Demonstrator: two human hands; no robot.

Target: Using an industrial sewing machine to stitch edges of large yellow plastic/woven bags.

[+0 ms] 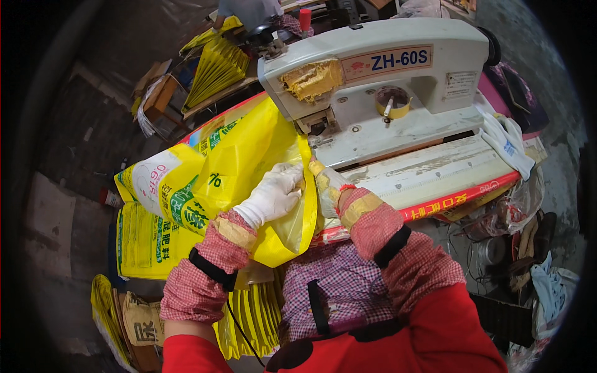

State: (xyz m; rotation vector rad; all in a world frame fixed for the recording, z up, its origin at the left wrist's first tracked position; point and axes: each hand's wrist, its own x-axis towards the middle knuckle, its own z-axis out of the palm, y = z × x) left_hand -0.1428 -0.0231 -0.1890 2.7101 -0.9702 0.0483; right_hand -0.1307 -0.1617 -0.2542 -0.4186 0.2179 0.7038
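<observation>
A large yellow plastic woven bag [249,149] with green printing is spread at the left of a grey industrial sewing machine [392,68]. Its edge runs up under the sewing head [317,121]. My left hand [277,193], in a white glove, is closed on the bag near its opening, where a pale inner layer [291,227] shows. On the other side of that edge is my right hand [328,186], in a worn, yellow-stained glove. Its fingers pinch the bag's edge just below the sewing head; the fingertips are partly hidden.
A tape roll [393,102] sits on the machine bed. White gloves [507,143] lie at its right end. Folded yellow bags [214,71] are stacked at the back left, others [252,317] below my left arm. Another person [252,12] is at the far side.
</observation>
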